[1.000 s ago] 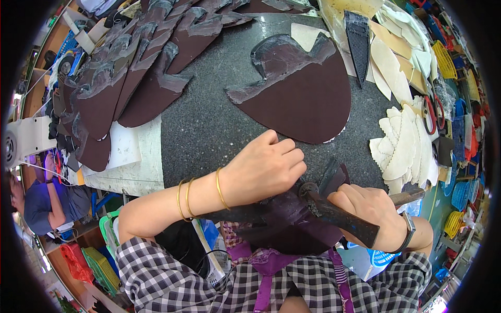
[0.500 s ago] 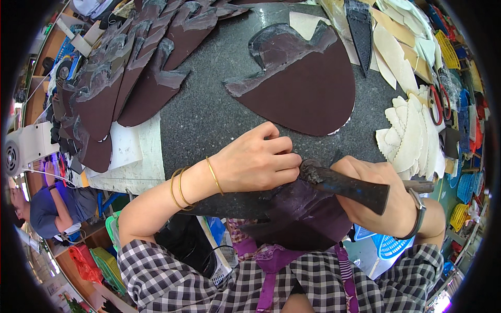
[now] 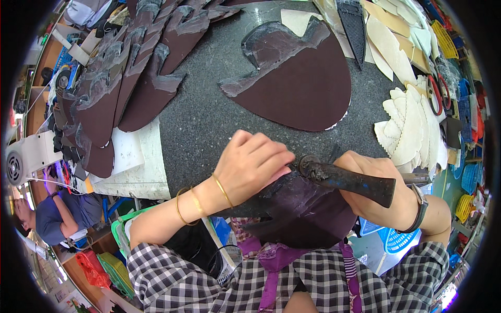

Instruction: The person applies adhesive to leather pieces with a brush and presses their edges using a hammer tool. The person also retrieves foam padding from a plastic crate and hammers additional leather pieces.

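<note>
A dark brown leather-like piece (image 3: 313, 214) with a greyish, glue-like film along its upper part lies over the table's near edge, in front of my body. My left hand (image 3: 253, 167), wearing gold bangles, has its fingers bent and drawn together at that piece's upper left edge; the fingertips are partly hidden. Held in my closed right hand (image 3: 378, 190) is a hammer (image 3: 357, 182) with a dark metal head. Its round face sits at the piece's upper edge, close to my left fingertips, and its wedge end points right. Part of the handle shows beyond my right hand.
A similar brown piece (image 3: 297, 88) lies flat on the dark stone tabletop (image 3: 193, 141). Several more overlap at left (image 3: 151, 96). Cream scalloped pieces (image 3: 409, 128) and red-handled scissors (image 3: 436, 94) lie at right. Another person (image 3: 68, 208) sits at far left.
My left hand has turned and drawn slightly left, its fingers straightening a little beside the hammer face. The hammer stays near the same spot on the piece. The whole view has shifted slightly.
</note>
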`<state>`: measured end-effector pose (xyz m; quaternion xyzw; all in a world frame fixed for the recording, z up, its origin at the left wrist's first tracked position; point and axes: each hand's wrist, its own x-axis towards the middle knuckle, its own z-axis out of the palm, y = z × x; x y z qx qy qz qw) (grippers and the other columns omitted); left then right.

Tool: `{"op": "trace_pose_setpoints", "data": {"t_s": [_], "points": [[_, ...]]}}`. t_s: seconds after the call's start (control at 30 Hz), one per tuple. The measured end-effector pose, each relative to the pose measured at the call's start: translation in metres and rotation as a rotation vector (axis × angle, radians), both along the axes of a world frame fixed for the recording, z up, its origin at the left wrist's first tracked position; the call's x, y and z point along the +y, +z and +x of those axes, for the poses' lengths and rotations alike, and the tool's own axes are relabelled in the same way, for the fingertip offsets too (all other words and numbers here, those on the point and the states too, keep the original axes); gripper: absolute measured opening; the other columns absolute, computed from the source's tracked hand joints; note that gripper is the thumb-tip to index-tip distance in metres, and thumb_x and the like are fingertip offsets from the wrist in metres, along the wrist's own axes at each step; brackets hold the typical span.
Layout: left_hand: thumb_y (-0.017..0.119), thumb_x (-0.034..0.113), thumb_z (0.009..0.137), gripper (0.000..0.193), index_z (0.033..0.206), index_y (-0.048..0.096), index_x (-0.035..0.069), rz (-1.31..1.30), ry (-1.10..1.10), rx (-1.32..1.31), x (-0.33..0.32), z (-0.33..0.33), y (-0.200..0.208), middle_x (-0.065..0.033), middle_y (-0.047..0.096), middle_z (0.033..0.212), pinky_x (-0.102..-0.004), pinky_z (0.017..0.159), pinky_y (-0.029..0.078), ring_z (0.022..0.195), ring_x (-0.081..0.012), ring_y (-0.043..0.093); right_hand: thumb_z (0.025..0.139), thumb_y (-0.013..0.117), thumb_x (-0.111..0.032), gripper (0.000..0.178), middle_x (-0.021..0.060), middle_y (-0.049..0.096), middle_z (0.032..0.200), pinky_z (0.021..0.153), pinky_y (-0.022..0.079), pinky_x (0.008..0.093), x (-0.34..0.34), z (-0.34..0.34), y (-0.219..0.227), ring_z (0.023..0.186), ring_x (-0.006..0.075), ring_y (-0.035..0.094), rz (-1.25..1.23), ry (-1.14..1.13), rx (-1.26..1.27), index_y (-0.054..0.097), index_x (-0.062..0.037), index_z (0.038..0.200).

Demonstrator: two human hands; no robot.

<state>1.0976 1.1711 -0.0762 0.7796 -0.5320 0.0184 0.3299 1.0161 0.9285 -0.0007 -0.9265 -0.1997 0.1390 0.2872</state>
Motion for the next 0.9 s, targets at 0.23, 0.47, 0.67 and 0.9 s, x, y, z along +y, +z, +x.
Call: {"op": "trace_pose_setpoints", "data": {"t_s": [0.23, 0.47, 0.67, 0.9], "points": [[0.074, 0.012, 0.07, 0.021, 0.09, 0.071, 0.012, 0.003, -0.064, -0.042, 0.0, -0.001, -0.001, 0.0009, 0.066, 0.097, -0.0324, 0.073, 0.04, 0.082, -0.0154, 0.06, 0.072, 0.063, -0.014, 0.021, 0.0033, 0.046, 0.068, 0.047, 0.046, 0.0317, 0.021, -0.006, 0.008, 0.056, 0.0181, 0.055, -0.225, 0.135, -0.279, 0.046, -0.0086, 0.084], [0.068, 0.012, 0.067, 0.015, 0.082, 0.069, 0.01, 0.122, -0.046, -0.272, -0.005, -0.014, 0.012, 0.0013, 0.065, 0.095, -0.0323, 0.071, 0.039, 0.076, -0.0126, 0.06, 0.074, 0.063, -0.009, 0.027, 0.0102, 0.053, 0.077, 0.057, 0.05, 0.0403, 0.004, 0.006, 0.009, 0.072, 0.0301, 0.063, -0.027, -0.014, -0.005, 0.046, -0.0044, 0.095], [0.071, 0.011, 0.065, 0.013, 0.078, 0.068, 0.01, 0.17, -0.028, -0.299, -0.008, -0.018, 0.016, 0.0006, 0.066, 0.094, -0.0323, 0.07, 0.039, 0.074, -0.014, 0.058, 0.071, 0.065, -0.008, 0.033, 0.0113, 0.054, 0.079, 0.059, 0.05, 0.0415, -0.001, 0.011, 0.011, 0.073, 0.0306, 0.063, 0.116, 0.019, 0.093, 0.046, -0.0051, 0.097], [0.074, 0.009, 0.065, 0.023, 0.087, 0.07, 0.009, 0.03, 0.133, -0.021, 0.0, -0.025, 0.004, -0.0001, 0.066, 0.092, -0.0333, 0.071, 0.041, 0.08, -0.0173, 0.06, 0.073, 0.064, -0.008, 0.031, 0.012, 0.056, 0.079, 0.058, 0.05, 0.0414, -0.001, 0.018, 0.009, 0.074, 0.0325, 0.063, -0.024, 0.001, 0.114, 0.046, -0.0053, 0.098]]}}
